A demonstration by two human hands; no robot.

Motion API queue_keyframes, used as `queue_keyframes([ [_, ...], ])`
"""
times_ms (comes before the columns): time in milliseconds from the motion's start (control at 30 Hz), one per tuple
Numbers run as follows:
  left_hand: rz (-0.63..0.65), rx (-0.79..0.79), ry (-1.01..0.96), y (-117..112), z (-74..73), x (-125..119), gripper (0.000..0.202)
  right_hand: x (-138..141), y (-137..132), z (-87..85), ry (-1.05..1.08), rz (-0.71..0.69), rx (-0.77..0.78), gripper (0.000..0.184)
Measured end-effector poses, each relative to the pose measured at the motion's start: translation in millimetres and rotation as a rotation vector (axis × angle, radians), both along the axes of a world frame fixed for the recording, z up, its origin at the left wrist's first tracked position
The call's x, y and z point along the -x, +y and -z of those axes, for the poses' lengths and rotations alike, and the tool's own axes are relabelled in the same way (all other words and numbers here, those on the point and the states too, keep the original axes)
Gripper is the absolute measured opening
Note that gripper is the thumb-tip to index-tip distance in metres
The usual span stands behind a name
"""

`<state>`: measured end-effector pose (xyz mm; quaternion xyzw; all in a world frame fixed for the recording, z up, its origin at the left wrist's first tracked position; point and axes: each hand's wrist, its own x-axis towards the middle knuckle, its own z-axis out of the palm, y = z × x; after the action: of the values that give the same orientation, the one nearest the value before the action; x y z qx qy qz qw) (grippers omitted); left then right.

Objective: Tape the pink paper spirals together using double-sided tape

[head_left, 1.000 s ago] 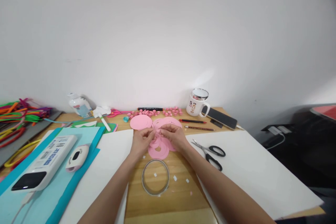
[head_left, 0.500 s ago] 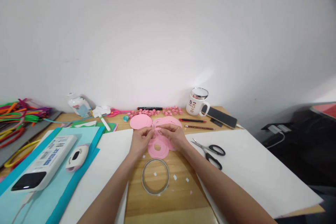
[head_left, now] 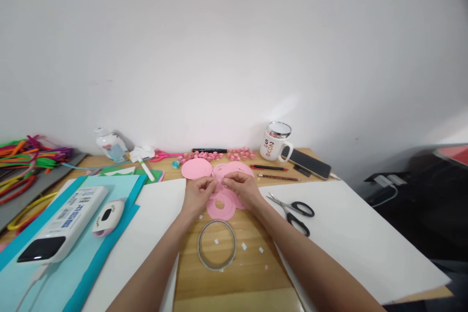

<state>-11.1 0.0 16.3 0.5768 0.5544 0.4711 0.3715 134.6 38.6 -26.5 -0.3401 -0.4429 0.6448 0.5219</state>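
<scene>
My left hand [head_left: 197,195] and my right hand [head_left: 243,189] meet over the middle of the wooden desk [head_left: 252,258], fingers pinched together on a strip of pink paper between them. Below the hands a pink paper spiral ring [head_left: 220,207] hangs or rests. Behind them lie pink paper discs [head_left: 196,168] and a row of small pink paper rolls [head_left: 212,156]. A clear tape ring [head_left: 217,244] lies on the desk just in front of my hands, with small white scraps around it.
Black-handled scissors [head_left: 296,212] lie on a white sheet [head_left: 347,239] at right. A mug [head_left: 275,143], phone [head_left: 310,163] and pencils [head_left: 272,172] sit at the back right. At left are blue sheets [head_left: 66,273], a power bank [head_left: 60,224], a white gadget [head_left: 107,215] and pipe cleaners [head_left: 22,161].
Both hands stay pinched at the same spot. The pink spiral below them has drawn up slightly, looking smaller than a second ago.
</scene>
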Motion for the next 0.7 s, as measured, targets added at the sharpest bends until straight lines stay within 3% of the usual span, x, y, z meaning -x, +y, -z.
queue_keyframes([
  [700,-0.012,-0.051,0.029,-0.4,-1.7,0.0,0.023,0.5,1.0,0.7,0.029,-0.021,0.021,0.023],
])
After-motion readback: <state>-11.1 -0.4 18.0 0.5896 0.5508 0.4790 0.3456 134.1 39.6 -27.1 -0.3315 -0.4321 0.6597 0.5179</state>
